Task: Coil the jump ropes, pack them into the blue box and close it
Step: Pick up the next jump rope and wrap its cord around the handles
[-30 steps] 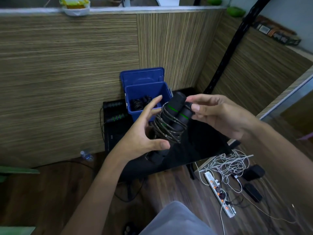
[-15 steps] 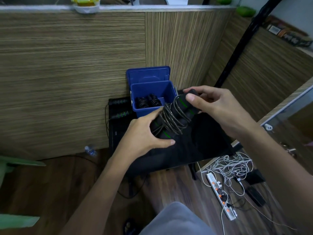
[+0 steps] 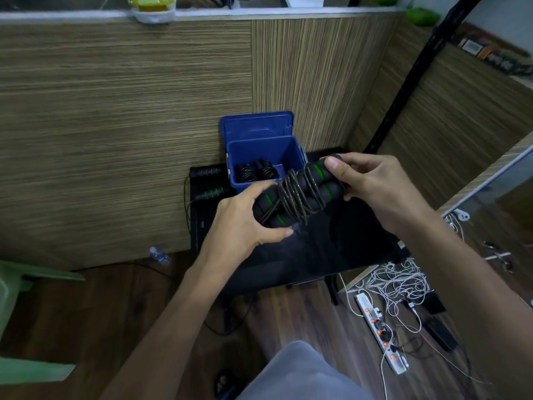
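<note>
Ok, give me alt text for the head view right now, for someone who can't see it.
Both hands, left hand and right hand, grip a coiled jump rope by its ends above a black table. Behind it the blue box stands open, lid up, with two coiled ropes inside. One uncoiled rope lies left of the box.

Bundle point(image 3: 300, 194): both ends covered by left hand point(image 3: 245, 223) and right hand point(image 3: 372, 186). Box point(image 3: 291, 148) near wall hidden behind bundle. Table point(image 3: 331, 249) legs mostly hidden. Green chair point(image 3: 17, 284) cut off at left edge.
</note>
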